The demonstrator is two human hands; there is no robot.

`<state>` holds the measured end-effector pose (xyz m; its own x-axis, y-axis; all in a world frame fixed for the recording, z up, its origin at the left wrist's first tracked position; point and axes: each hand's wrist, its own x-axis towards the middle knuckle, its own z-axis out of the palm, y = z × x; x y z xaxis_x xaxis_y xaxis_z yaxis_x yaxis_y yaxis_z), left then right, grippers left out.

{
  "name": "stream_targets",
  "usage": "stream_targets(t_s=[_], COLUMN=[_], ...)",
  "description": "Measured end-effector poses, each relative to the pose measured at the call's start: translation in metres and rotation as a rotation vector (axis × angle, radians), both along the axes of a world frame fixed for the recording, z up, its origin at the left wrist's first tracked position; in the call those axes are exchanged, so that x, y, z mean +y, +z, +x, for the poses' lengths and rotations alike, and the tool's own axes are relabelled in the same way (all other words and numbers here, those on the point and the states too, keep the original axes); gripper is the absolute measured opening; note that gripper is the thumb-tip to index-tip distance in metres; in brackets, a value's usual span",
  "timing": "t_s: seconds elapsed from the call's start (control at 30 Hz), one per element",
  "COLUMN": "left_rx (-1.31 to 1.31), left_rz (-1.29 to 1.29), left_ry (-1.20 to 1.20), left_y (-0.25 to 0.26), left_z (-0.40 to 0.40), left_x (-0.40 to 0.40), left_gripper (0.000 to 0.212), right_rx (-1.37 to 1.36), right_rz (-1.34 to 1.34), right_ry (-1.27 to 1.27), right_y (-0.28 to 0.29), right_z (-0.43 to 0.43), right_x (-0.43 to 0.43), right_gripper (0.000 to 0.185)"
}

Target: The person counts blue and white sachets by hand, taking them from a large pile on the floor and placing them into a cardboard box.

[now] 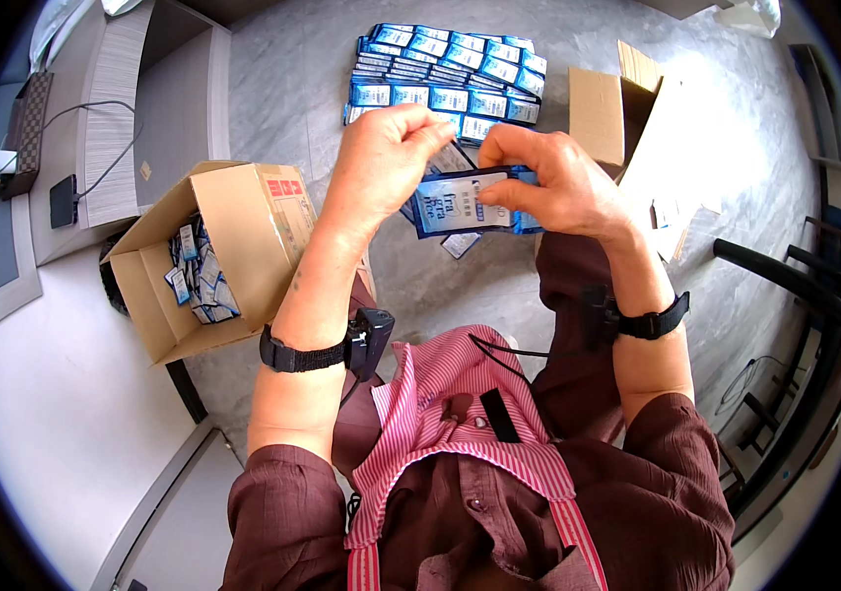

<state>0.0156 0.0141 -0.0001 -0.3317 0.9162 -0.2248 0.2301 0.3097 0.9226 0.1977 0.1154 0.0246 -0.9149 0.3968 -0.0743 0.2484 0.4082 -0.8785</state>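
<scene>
My right hand [557, 181] grips a blue-and-white printed sachet [457, 207] between thumb and fingers, its face turned up towards me. To its left, the thumb and forefinger of my left hand [394, 159] pinch the upper edge of a sachet strip [451, 159], which passes behind the front sachet. Lower down, part of another sachet [461, 244] shows beneath the held one. Whether all these pieces are joined is hidden by my fingers and the front sachet.
Rows of sachet strips [450, 66] lie stacked on the grey floor [280, 96] ahead. An open cardboard box [243, 229] at left holds many loose sachets [206, 277]. Another open cardboard box [596, 114] stands at right. A black chair armrest [775, 273] juts in from the right.
</scene>
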Motion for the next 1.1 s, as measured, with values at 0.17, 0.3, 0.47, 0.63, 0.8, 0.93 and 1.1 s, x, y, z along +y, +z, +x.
stream_targets(t_s=[0.17,0.3,0.47,0.63,0.8,0.93,1.1], left_rx=[-0.228,-0.187,-0.042,-0.071,-0.080,-0.270,-0.008], left_rz=[-0.125,-0.172,-0.090,-0.019,0.108,0.135,0.129], left_ry=[-0.202,-0.284,-0.250,-0.197,-0.083,0.276,0.342], left_y=[0.014,0.008,0.009,0.009,0.013,0.019,-0.010], left_z=[0.019,0.015,0.012,0.012,0.014,-0.022,-0.013], left_x=[-0.002,-0.005,-0.008,-0.007,-0.009,-0.019,-0.007], left_gripper=[0.013,0.011,0.006,0.005,0.008,0.008,0.013], right_rx=[-0.041,0.000,-0.073,-0.099,0.046,0.137,0.148], right_rz=[0.189,0.146,0.005,-0.095,-0.266,-0.357,-0.187], right_ry=[-0.008,-0.006,-0.017,-0.138,-0.310,-0.543,-0.399], right_y=[-0.010,-0.014,-0.007,-0.001,-0.014,-0.013,-0.012], right_z=[-0.003,0.001,0.010,0.010,0.012,0.027,0.004], right_x=[-0.003,-0.003,0.011,0.008,0.007,0.026,0.006], right_gripper=[0.041,0.046,0.017,0.014,0.012,0.016,0.013])
